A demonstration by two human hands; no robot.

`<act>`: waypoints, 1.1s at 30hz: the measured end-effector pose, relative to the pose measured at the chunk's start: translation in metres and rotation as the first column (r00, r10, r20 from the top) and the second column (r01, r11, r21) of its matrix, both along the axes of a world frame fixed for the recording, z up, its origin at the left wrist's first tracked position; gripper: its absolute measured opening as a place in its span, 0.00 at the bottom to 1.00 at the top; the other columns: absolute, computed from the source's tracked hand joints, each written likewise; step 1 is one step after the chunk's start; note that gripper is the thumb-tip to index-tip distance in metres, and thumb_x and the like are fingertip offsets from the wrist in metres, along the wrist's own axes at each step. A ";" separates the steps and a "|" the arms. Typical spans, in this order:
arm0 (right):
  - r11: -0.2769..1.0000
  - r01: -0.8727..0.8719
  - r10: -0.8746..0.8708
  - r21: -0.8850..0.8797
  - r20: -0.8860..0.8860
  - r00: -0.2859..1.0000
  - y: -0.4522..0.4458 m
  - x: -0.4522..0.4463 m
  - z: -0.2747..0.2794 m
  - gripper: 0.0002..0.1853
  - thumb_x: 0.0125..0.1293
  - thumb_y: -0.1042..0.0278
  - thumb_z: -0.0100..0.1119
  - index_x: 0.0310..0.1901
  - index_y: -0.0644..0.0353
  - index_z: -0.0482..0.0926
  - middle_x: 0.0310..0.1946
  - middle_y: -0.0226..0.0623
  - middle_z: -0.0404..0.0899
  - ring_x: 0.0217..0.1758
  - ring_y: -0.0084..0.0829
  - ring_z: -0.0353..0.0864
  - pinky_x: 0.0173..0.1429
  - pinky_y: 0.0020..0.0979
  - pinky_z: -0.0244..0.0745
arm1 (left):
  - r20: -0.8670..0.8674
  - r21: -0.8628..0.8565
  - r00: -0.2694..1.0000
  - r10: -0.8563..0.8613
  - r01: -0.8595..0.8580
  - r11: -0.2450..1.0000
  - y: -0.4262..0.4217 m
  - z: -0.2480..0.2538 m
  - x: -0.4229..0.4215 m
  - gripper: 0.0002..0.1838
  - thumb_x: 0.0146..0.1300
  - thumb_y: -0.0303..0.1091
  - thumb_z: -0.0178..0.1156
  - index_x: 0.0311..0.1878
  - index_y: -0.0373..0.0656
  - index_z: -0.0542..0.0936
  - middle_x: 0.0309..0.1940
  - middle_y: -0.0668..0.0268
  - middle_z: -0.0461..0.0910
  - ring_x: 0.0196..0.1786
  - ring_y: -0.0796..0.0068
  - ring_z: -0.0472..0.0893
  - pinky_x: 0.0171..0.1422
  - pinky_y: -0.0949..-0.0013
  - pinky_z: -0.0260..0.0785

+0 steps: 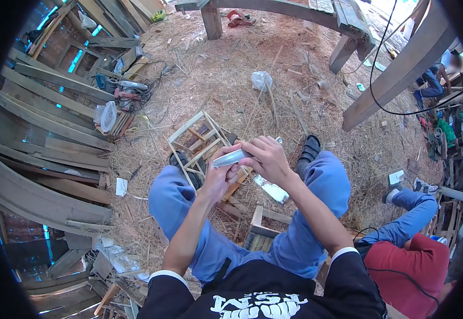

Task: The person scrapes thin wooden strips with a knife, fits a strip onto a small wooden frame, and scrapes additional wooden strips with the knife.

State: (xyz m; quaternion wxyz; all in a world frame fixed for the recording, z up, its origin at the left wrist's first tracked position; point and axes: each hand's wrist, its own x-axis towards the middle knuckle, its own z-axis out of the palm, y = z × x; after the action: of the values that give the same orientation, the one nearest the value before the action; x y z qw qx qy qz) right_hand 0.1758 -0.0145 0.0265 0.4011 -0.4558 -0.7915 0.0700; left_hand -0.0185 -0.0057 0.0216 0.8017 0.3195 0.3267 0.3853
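A silvery, smooth, elongated object [230, 158] is held in front of my knees; its exact kind cannot be made out. My left hand [221, 178] is closed around its near end from below and the side. From above, my right hand [267, 159] closes its fingers over the far end, hiding part of it. Just beyond my left hand, a small light wooden frame [206, 118] with crossbars rests on the ground. A shiny silver-white sheet [272, 190] lies below my right hand. Between my legs is a box-like wooden piece [262, 234].
Planks [56, 119] line the left side, near a circular saw [131, 90]. A wooden bench [274, 6] stands ahead. A thick post [396, 69] and hanging black cable [372, 87] are at right. A person in red [406, 271] sits close by; another person [433, 80] is farther off.
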 end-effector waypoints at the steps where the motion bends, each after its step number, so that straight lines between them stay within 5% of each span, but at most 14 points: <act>1: 1.000 0.000 0.000 0.013 0.000 1.000 0.001 0.000 -0.001 0.23 0.65 0.47 0.62 0.53 0.55 0.82 0.29 0.34 0.74 0.34 0.36 0.75 0.40 0.37 0.67 | -0.009 -0.001 1.000 0.005 -0.005 1.000 0.000 0.002 0.001 0.16 0.77 0.31 0.54 0.65 0.46 0.76 0.29 0.72 0.70 0.23 0.91 0.61 0.23 0.83 0.50; 5: 0.998 0.051 -0.051 -0.027 0.002 0.999 0.002 0.006 0.005 0.26 0.67 0.47 0.61 0.56 0.60 0.81 0.29 0.36 0.75 0.34 0.38 0.75 0.41 0.38 0.68 | 0.059 -0.019 0.998 -0.025 0.026 0.999 0.002 -0.012 -0.004 0.15 0.77 0.33 0.55 0.64 0.46 0.77 0.28 0.74 0.68 0.23 0.90 0.58 0.23 0.81 0.48; 9: 0.959 0.282 -0.278 0.034 -0.091 0.956 0.022 0.032 0.004 0.22 0.68 0.51 0.62 0.56 0.58 0.82 0.30 0.38 0.78 0.32 0.37 0.76 0.39 0.38 0.70 | 0.072 0.004 0.993 -0.090 0.090 0.996 -0.018 -0.006 -0.001 0.15 0.78 0.33 0.54 0.65 0.48 0.75 0.27 0.74 0.67 0.22 0.89 0.56 0.23 0.80 0.47; 18: 0.998 -0.028 0.020 -0.058 -0.129 0.991 -0.002 -0.008 -0.009 0.23 0.68 0.53 0.63 0.57 0.61 0.80 0.33 0.42 0.79 0.36 0.42 0.79 0.42 0.42 0.72 | 0.033 -0.029 0.999 0.033 -0.032 0.999 -0.012 -0.011 0.006 0.19 0.77 0.33 0.54 0.68 0.46 0.73 0.29 0.73 0.72 0.21 0.89 0.59 0.22 0.81 0.47; 22: 0.994 -0.041 0.040 -0.104 -0.012 0.999 0.003 -0.008 -0.010 0.31 0.67 0.53 0.63 0.66 0.62 0.74 0.30 0.43 0.76 0.35 0.44 0.77 0.43 0.43 0.71 | -0.002 -0.025 0.997 0.078 -0.078 0.997 -0.008 -0.015 0.002 0.19 0.78 0.29 0.51 0.68 0.47 0.73 0.31 0.70 0.74 0.21 0.90 0.58 0.22 0.81 0.49; 25: 0.967 -0.022 0.011 -0.254 -0.045 0.999 -0.001 -0.011 -0.004 0.38 0.68 0.49 0.61 0.73 0.63 0.65 0.35 0.43 0.80 0.39 0.44 0.80 0.46 0.42 0.73 | -0.005 -0.057 0.995 0.095 -0.095 0.994 -0.005 -0.014 0.004 0.19 0.77 0.28 0.51 0.69 0.47 0.73 0.31 0.70 0.74 0.21 0.90 0.58 0.22 0.81 0.48; 28: 0.973 -0.052 0.030 -0.224 -0.098 0.995 -0.002 -0.012 -0.010 0.40 0.67 0.50 0.62 0.75 0.64 0.62 0.34 0.43 0.79 0.38 0.45 0.80 0.46 0.42 0.72 | -0.002 -0.062 0.997 0.081 -0.080 0.995 -0.003 -0.016 0.004 0.20 0.77 0.27 0.50 0.69 0.48 0.73 0.31 0.71 0.74 0.21 0.91 0.58 0.23 0.81 0.49; 33: 0.984 -0.041 0.028 -0.171 -0.075 0.997 0.000 -0.008 -0.010 0.35 0.67 0.49 0.61 0.69 0.63 0.70 0.32 0.42 0.78 0.36 0.44 0.79 0.44 0.42 0.72 | -0.027 -0.067 0.997 0.071 -0.073 0.995 -0.005 -0.008 0.005 0.20 0.76 0.28 0.51 0.69 0.49 0.74 0.30 0.72 0.73 0.21 0.91 0.58 0.22 0.82 0.49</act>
State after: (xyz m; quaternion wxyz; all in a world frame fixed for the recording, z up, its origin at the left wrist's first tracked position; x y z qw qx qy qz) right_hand 0.1674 -0.0148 0.0164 0.3871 -0.4722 -0.7752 0.1618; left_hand -0.0134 -0.0111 0.0135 0.7936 0.2846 0.3608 0.3987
